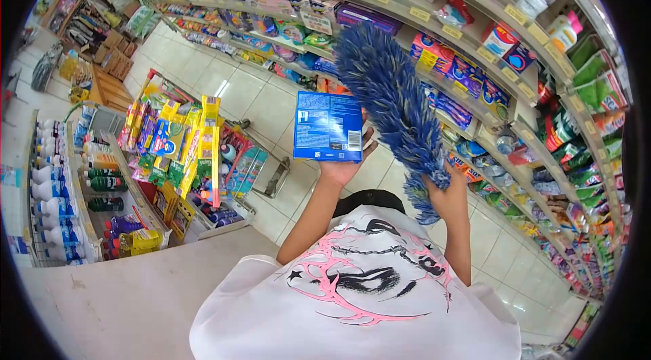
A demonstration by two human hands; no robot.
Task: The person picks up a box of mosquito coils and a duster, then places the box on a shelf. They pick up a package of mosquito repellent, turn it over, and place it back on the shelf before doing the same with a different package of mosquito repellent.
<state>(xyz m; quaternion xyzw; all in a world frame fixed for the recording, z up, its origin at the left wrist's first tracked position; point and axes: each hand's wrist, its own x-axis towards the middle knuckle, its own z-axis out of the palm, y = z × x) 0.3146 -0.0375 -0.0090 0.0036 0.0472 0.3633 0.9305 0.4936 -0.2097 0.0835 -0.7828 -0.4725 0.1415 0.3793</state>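
Could sweep packets [465,73] off the shelf [468,42] by swinging the blue duster [390,92] too near (touching or not, impossible to tell), or drop the blue box [328,126], held before the shelf, by loosening the part-curled left hand [346,170] behind. Wraps the right hand [447,194] round the duster beside the shelf; reaches both forearms [312,214] forward.
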